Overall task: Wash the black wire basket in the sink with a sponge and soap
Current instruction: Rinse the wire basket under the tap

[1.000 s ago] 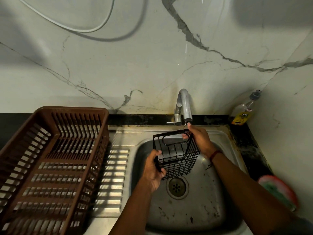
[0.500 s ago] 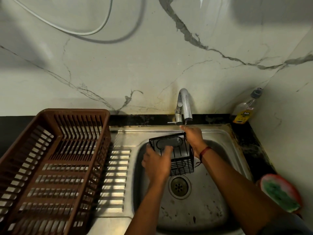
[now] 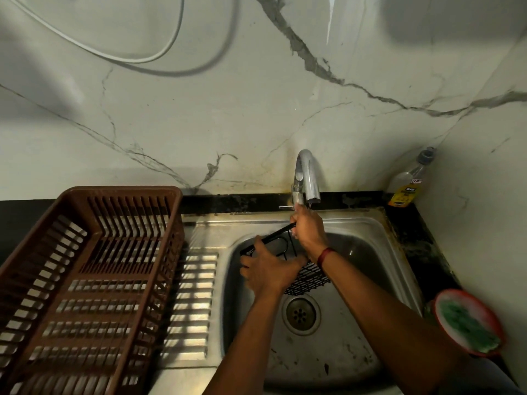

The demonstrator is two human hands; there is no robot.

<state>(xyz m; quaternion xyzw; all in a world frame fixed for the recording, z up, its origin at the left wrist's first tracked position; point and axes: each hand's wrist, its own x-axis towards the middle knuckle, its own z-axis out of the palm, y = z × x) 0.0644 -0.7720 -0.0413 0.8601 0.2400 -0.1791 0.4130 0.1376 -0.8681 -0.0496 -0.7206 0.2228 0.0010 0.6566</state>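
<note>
The black wire basket (image 3: 309, 277) hangs tilted over the steel sink (image 3: 368, 252), just below the tap (image 3: 306, 175). My right hand (image 3: 309, 228) grips its far top rim right under the spout, where a thin stream of water falls. My left hand (image 3: 268, 269) lies over the near side of the basket, fingers wrapped round the rim, hiding much of the wire. A green sponge (image 3: 467, 326) sits in a red-rimmed dish at the right of the sink.
A brown slatted dish rack (image 3: 85, 280) stands on the drainboard to the left. A clear soap bottle (image 3: 407, 181) with a yellow label leans in the back right corner. The drain (image 3: 301, 312) lies below the basket. A white cable hangs on the marble wall.
The basket has been turned and tipped under the tap. My left hand slid from its lower left corner over its near side. My right hand rose closer to the spout.
</note>
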